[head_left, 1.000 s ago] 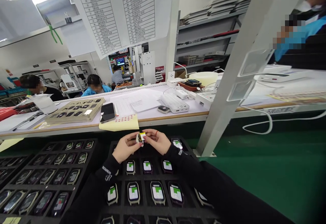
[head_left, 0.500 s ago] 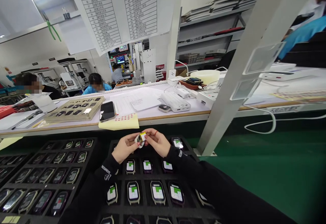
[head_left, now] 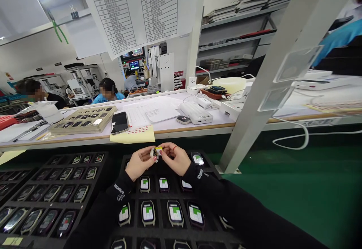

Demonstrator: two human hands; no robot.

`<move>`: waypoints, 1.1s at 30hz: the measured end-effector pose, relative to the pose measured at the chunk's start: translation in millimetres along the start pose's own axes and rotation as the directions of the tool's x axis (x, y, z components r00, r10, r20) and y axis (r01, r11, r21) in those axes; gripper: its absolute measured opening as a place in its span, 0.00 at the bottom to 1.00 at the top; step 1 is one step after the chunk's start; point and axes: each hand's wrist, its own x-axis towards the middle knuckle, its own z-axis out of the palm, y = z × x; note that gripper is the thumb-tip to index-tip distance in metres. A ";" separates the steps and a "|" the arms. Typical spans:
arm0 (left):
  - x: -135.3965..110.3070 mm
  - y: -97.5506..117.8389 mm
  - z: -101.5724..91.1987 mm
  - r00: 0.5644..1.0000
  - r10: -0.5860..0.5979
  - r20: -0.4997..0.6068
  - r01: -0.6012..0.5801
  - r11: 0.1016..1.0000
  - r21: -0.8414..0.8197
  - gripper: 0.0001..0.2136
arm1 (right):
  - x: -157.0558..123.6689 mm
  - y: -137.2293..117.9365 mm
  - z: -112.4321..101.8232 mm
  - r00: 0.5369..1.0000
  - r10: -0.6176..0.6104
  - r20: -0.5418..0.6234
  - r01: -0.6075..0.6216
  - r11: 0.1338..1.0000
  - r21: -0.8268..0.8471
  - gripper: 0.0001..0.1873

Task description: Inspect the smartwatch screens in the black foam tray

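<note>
Over the near tray, my left hand point(head_left: 138, 166) pinches a small pale opened watch case point(head_left: 153, 153), its dark insides partly in sight. Right beside it, my right hand point(head_left: 178, 161) grips a small white battery point(head_left: 158, 151) with a yellow edge between thumb and fingers. The two parts are close together; whether a wire joins them I cannot tell. Below both hands, a black foam tray point(head_left: 161, 198) holds watches in rows, such as a lit watch point(head_left: 175, 212) with a white and green screen.
A second black tray point(head_left: 63, 211) of watches lies to the left. On the bench beyond are a phone point(head_left: 119, 122), a beige tray point(head_left: 104, 127) of dark parts, papers point(head_left: 162, 110), a white power bank point(head_left: 196, 113) and a small watch point(head_left: 183, 120). A metal post point(head_left: 254, 117) rises at right.
The battery has tilted and now sits flatter across the case, its yellow edge turned upward. Both hands stay in nearly the same place.
</note>
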 end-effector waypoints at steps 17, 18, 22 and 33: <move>-5.6 -0.4 6.3 1.000 -0.005 -0.005 0.005 1.000 0.002 0.32 | -2.0 3.6 1.4 0.988 -0.131 0.078 0.142 0.977 -0.162 0.12; -5.8 -0.7 5.9 1.000 -0.004 -0.005 0.004 1.000 -0.002 0.32 | -2.5 2.4 1.6 0.987 -0.139 0.084 0.151 0.975 -0.166 0.12; -5.1 -1.9 4.0 1.000 0.005 -0.022 -0.005 1.000 -0.019 0.33 | -4.4 -2.7 1.3 0.975 -0.182 0.124 0.201 0.965 -0.166 0.13; -2.1 -2.6 -2.0 0.999 0.040 -0.032 -0.041 0.999 -0.036 0.31 | -3.0 -6.4 -5.5 0.950 -0.198 0.241 0.238 0.959 -0.152 0.21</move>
